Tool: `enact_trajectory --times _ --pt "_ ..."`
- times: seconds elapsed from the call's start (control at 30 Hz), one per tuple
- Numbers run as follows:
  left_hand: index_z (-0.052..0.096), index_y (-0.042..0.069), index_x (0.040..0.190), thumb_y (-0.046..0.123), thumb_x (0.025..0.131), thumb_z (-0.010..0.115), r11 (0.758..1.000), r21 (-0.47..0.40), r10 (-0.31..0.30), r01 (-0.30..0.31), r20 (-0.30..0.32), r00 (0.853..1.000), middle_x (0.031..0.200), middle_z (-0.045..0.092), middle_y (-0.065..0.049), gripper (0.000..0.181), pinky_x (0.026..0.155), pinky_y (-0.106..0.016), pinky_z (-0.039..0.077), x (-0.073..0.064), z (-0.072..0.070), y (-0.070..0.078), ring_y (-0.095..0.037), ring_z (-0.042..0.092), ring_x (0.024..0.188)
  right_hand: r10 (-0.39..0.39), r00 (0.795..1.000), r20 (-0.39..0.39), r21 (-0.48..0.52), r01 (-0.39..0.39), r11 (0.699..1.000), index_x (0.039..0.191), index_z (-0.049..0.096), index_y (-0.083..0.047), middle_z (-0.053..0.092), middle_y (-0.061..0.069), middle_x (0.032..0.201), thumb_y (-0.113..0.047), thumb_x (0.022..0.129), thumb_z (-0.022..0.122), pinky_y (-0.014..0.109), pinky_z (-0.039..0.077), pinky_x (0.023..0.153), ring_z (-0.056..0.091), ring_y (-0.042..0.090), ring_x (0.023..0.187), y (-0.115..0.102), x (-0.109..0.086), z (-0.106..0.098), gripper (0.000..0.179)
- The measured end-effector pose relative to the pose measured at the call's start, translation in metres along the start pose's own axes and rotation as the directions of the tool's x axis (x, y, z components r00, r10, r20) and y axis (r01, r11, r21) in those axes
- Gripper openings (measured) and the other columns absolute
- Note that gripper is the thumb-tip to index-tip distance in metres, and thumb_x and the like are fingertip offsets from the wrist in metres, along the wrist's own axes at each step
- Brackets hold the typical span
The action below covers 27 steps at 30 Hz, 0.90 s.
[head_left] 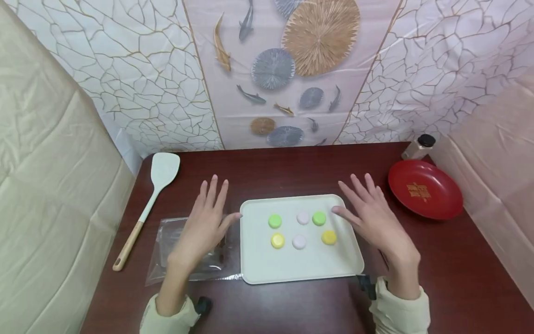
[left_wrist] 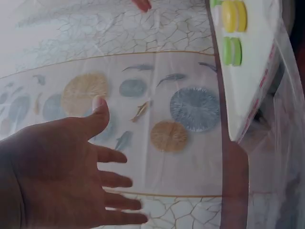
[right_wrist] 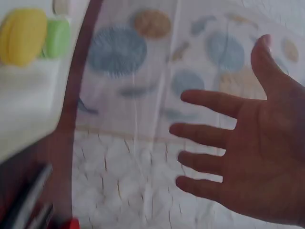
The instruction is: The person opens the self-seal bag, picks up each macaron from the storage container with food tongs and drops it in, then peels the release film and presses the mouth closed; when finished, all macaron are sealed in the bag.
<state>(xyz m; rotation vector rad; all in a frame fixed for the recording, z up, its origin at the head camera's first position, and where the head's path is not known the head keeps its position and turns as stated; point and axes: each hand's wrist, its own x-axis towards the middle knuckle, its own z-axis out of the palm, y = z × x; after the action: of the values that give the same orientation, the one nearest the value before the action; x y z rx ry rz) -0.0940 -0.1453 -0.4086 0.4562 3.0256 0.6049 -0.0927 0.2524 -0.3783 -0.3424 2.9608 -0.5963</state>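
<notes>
A white rectangular tray (head_left: pixel 300 269) lies between the hands and bears several macarons in two rough rows: green (head_left: pixel 275 221), pale lilac (head_left: pixel 302 217) and yellow (head_left: pixel 277 240). To its left, the left hand (head_left: pixel 199 228) hovers with straight, spread fingers over a clear plastic bag (head_left: pixel 156 266); the hand covers part of the bag. The right hand (head_left: pixel 373 222) is held above the tray's right edge, fingers likewise spread. Neither hand holds anything. In the wrist views, the left palm (left_wrist: pixel 57 176) and right palm (right_wrist: pixel 262 152) are bare.
A spatula (head_left: pixel 164 169) with a wooden handle lies at the far left. At the right are a red plate (head_left: pixel 442 195) with gold characters and a black-capped jar (head_left: pixel 418 147). Blurred dark elongated objects (right_wrist: pixel 28 198) lie beside the tray in the right wrist view. Fabric walls surround the table.
</notes>
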Motion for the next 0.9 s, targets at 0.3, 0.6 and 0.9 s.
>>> enact_trajectory --times 0.3,0.6,0.9 --pt "0.064 0.002 0.146 0.05 0.098 0.079 0.959 0.066 0.281 -0.274 -0.144 0.949 0.139 0.068 -0.023 0.069 0.095 -0.066 0.059 -0.034 0.067 -0.066 -0.046 0.069 0.118 0.219 0.971 0.092 -0.042 -0.216 0.975 0.152 0.056 0.007 0.055 0.041 0.148 -0.05 0.105 0.071 0.083 0.046 0.104 0.053 0.061 0.136 0.065 -0.051 0.016 0.075" --pt "0.07 0.002 0.139 0.031 0.078 0.1 0.991 -0.013 0.133 -0.134 -0.061 0.989 0.148 0.063 -0.022 0.074 0.108 -0.067 0.054 -0.057 0.07 -0.038 -0.046 0.063 0.131 0.313 0.911 0.269 -0.076 -0.304 0.95 0.159 0.029 0.016 0.037 0.058 0.141 -0.048 0.1 0.077 0.085 0.047 0.098 0.044 0.076 0.128 0.104 -0.069 0.035 0.099" --pt "0.075 0.0 0.111 0.011 0.073 0.1 0.988 0.038 0.155 -0.151 -0.155 0.976 0.129 0.069 -0.022 0.048 0.103 -0.06 0.058 -0.059 0.079 -0.035 -0.041 0.065 0.121 0.311 0.888 0.337 -0.058 -0.31 0.949 0.164 0.017 0.015 0.028 0.061 0.147 -0.043 0.101 0.078 0.083 0.047 0.102 0.041 0.075 0.135 0.107 -0.063 0.037 0.105"
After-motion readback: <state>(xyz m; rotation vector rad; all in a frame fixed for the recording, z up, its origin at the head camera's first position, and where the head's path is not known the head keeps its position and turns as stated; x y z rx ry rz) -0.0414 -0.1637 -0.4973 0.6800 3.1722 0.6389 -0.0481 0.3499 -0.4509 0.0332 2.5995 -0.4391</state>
